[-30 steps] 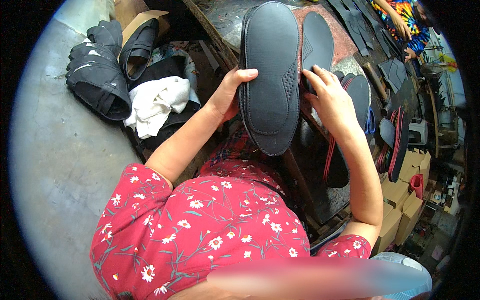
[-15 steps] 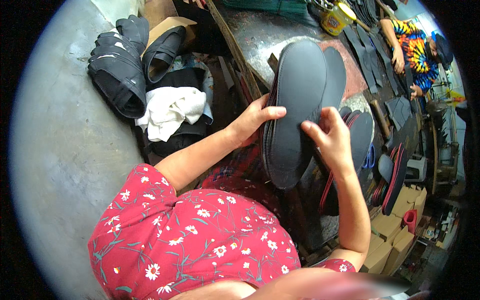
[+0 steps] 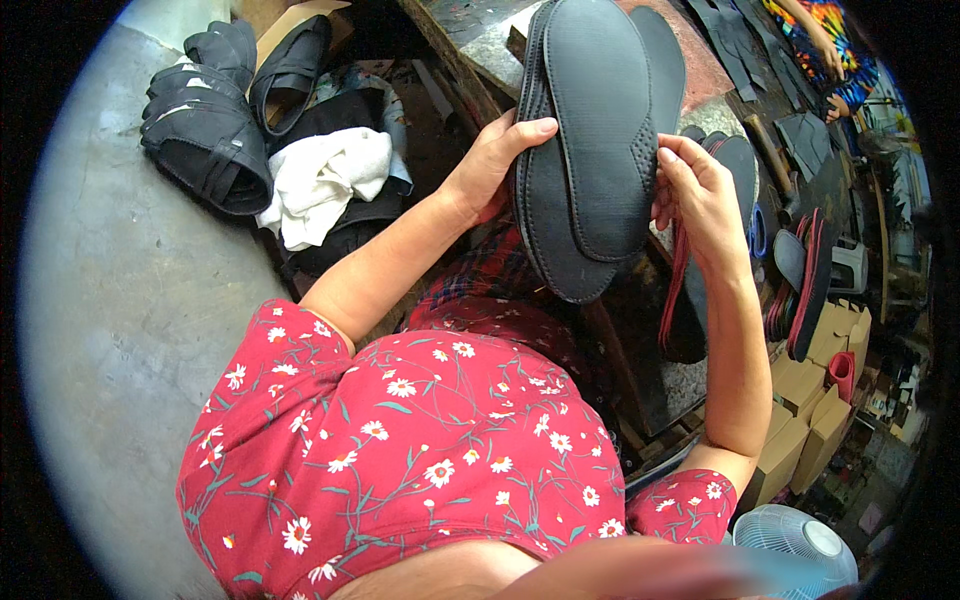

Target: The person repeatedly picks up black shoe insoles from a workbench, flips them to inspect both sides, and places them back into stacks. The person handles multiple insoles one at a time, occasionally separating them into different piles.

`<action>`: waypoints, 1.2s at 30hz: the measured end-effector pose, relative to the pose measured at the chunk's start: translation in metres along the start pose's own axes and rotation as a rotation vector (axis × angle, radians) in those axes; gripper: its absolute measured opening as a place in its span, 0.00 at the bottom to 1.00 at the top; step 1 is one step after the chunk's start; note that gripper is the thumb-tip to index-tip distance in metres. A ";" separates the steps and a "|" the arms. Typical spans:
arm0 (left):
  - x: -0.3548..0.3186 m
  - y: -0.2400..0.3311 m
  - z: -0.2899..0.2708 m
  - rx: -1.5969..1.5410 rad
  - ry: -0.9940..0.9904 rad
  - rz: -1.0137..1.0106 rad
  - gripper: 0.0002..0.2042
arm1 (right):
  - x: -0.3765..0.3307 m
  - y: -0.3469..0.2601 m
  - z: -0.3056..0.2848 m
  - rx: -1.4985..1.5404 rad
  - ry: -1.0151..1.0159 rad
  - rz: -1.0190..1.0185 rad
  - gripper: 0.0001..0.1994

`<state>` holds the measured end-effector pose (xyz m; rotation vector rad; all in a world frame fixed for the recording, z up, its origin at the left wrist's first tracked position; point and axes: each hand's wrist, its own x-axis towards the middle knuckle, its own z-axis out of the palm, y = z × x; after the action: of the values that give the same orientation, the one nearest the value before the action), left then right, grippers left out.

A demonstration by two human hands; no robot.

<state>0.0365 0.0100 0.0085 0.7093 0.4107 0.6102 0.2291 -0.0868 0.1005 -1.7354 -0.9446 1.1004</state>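
Observation:
My left hand (image 3: 490,170) grips the left edge of a stack of black stitched shoe insoles (image 3: 545,215), its thumb lying on top and the fingers hidden beneath. The uppermost insole (image 3: 605,130) sits askew over the stack, shifted up and to the right, with a textured patch on its right edge. At that edge my right hand (image 3: 705,190) pinches the insole between thumb and fingers. Another black insole (image 3: 662,60) sticks out behind it at the upper right.
More red-edged soles (image 3: 685,300) lie on the workbench to the right, near a hammer (image 3: 772,155) and black strips (image 3: 725,50). Black shoes (image 3: 210,150) and a white cloth (image 3: 325,180) are at left. Cardboard boxes (image 3: 790,440) and a fan (image 3: 800,545) stand lower right. A co-worker's arm (image 3: 815,35) shows far right.
The top insole has slid out of line with the stack, up and to the right. My right hand has moved from its face to its right edge. The view has shifted, bringing the fan in.

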 end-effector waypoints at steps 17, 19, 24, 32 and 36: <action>0.000 -0.010 -0.006 0.089 0.078 -0.002 0.30 | -0.122 0.016 -0.094 -0.018 0.647 -0.393 0.15; -0.001 -0.010 -0.003 0.096 0.101 0.009 0.30 | -0.147 0.023 -0.112 0.060 0.701 -0.394 0.15; 0.000 -0.010 -0.001 0.077 0.101 0.002 0.28 | -0.187 0.035 -0.125 0.128 0.805 -0.364 0.16; -0.003 -0.010 -0.002 0.053 0.119 0.032 0.27 | -0.169 0.045 -0.086 0.219 0.675 -0.327 0.16; -0.001 -0.013 -0.002 0.055 0.097 0.023 0.24 | -0.156 0.046 -0.077 0.262 0.638 -0.301 0.18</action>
<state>0.0401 0.0024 -0.0021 0.7399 0.5118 0.6587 0.2567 -0.2637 0.1220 -1.5177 -0.5967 0.4032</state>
